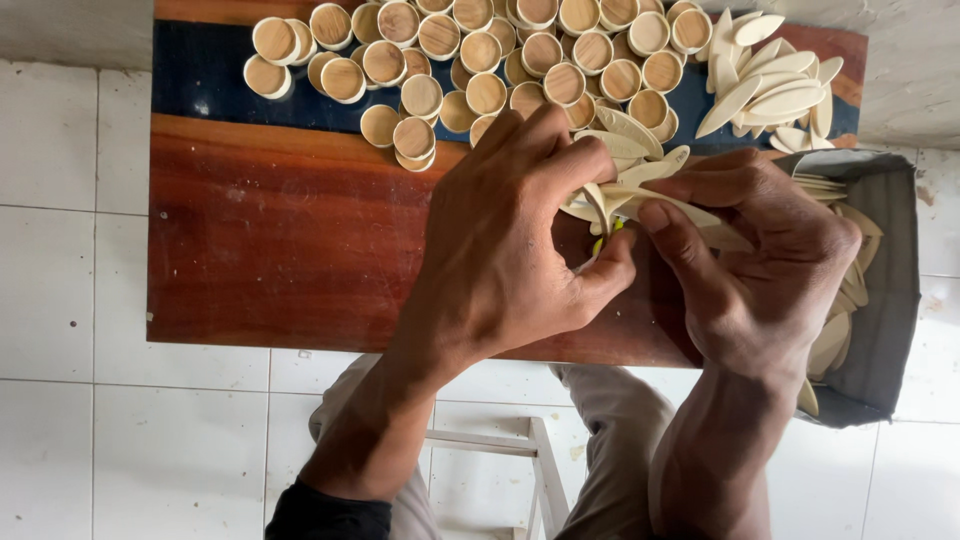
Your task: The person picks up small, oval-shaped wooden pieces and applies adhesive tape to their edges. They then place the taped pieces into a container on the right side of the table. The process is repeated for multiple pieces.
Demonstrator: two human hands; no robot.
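My left hand [510, 240] and my right hand [760, 270] meet over the right part of a reddish wooden board [280, 230]. Between them they hold a cluster of pale wooden petal-shaped pieces [625, 190] fanned out like a flower, with a bit of yellow-green showing at its base. My left thumb and fingers pinch the cluster's base. My right fingers press a long petal at its right side.
Several round wooden discs with pale rims [480, 50] lie heaped along the board's far edge on a dark blue strip. A pile of loose petals [775, 85] sits at the far right. A grey bag [885, 300] with more petals stands to the right. White floor tiles surround the board; a white stool frame [500, 445] is below.
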